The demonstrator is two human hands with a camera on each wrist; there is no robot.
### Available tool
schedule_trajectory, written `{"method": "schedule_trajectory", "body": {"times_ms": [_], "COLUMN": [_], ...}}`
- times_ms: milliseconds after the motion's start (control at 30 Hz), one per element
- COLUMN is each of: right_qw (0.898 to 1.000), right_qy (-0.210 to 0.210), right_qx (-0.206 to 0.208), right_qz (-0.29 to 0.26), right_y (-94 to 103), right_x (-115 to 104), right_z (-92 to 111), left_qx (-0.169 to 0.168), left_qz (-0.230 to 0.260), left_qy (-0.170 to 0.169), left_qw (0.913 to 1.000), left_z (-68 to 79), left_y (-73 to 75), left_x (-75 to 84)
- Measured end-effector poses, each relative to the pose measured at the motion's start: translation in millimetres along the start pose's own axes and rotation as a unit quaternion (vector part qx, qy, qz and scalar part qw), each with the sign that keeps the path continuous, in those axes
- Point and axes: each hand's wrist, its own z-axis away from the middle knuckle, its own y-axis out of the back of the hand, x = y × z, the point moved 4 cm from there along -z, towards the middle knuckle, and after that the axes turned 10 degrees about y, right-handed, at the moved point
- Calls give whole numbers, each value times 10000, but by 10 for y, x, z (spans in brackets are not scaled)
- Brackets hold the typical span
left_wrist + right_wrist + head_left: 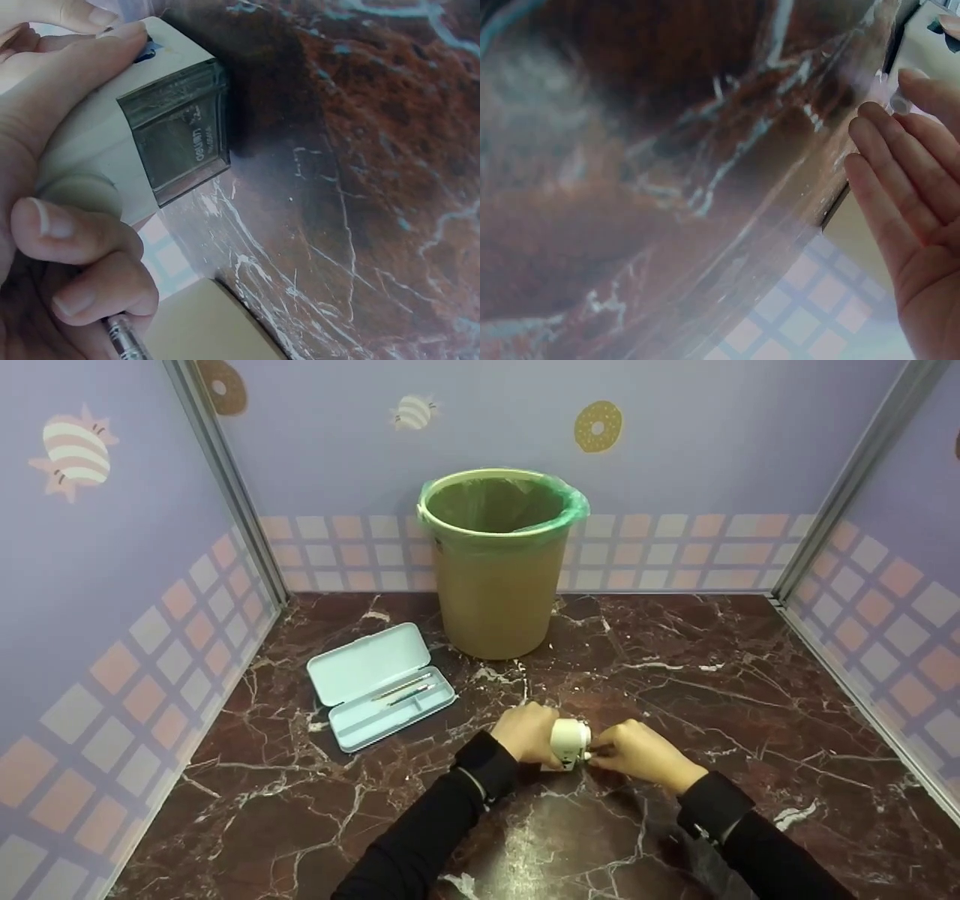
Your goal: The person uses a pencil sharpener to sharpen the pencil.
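A white crank pencil sharpener (567, 741) with a smoky see-through shavings drawer (180, 135) lies tilted on the dark marbled tabletop. My left hand (527, 731) grips its body, the thumb across the top. Beneath the curled left fingers, the left wrist view shows the end of a thin pencil-like stick (124, 337); the rest of it is hidden. On the sharpener's right side, my right hand (643, 754) pinches the small crank knob (900, 102) between thumb and fingertips. The other right fingers extend loosely beside it.
Left of the hands lies an open light-blue pencil case (369, 661) with a few pencils (405, 690) inside. Behind stands a tan bin (499, 592) lined with a green bag (574, 506). Patterned panels (675, 551) enclose the table at the back and sides.
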Motion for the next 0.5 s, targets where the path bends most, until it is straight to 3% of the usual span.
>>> {"method": "schedule_trajectory", "body": {"times_ms": [233,500], "right_qw": [9999,9987], "right_qy": [-102,-278], "right_qx": [-42,-136], "right_qz": [120,401], "right_y": [132,392], "right_x": [16,34], "right_z": [-28,-77], "left_qx": [95,203], "left_qz": [-36,-212], "left_qy": [1,-6], "left_qw": [9999,9996], "left_z": [-43,-208], "left_y": [-5,-23], "left_x": [49,204]}}
